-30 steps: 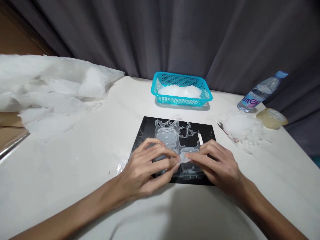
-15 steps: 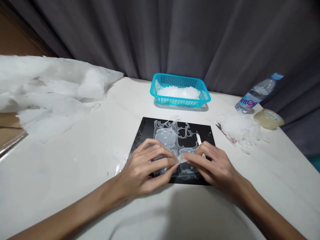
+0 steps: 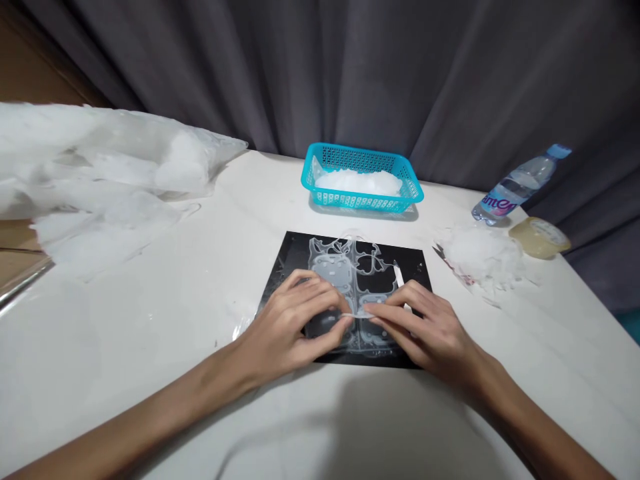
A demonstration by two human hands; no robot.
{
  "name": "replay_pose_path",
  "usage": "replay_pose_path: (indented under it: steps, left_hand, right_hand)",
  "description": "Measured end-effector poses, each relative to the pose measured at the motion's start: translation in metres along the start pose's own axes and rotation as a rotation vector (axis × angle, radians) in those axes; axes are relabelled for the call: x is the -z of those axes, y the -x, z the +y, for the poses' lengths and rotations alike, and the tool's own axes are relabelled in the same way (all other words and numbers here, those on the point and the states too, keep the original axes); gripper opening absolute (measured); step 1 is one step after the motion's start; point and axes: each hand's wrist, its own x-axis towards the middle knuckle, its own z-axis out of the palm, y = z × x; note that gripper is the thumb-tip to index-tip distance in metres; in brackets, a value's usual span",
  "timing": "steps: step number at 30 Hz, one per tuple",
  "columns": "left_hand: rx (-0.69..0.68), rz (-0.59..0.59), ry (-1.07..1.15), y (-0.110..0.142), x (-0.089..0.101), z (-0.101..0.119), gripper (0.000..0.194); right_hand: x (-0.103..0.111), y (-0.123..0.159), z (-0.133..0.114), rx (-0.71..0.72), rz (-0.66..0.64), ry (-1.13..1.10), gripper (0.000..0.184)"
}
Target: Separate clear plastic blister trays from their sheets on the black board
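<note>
Between my two hands is a small, thin, translucent white piece (image 3: 362, 315), seen nearly edge-on. Its left end is pinched by the fingertips of my left hand (image 3: 303, 323). My right hand (image 3: 425, 323) pinches the other end, and a slim white tool with a pointed dark tip (image 3: 399, 275) sticks up from behind its fingers. Under both hands lies a translucent moulded sheet (image 3: 333, 270) with rounded panels and cut-out openings. The sheet rests on a black board (image 3: 293, 257); my hands cover parts of both.
Beyond the board stands a turquoise basket (image 3: 363, 200) with white fluffy material. To the right are scissors (image 3: 450, 267), partly under white scraps (image 3: 485, 257), a water bottle (image 3: 520, 187) and a tape roll (image 3: 540, 238). Large plastic bags (image 3: 115, 160) of white material lie left.
The small piece has turned from showing its face to nearly edge-on and is raised slightly. My left fingertips have shifted a little left along it; my right hand has barely moved.
</note>
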Motion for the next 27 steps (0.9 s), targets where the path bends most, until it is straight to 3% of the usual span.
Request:
replay_pose_path:
  steps: [27]
  left_hand:
    - [-0.008, 0.024, 0.043, 0.001, -0.001, -0.002, 0.010]
  right_hand:
    - [0.010, -0.001, 0.008, -0.001, -0.049, 0.028, 0.020]
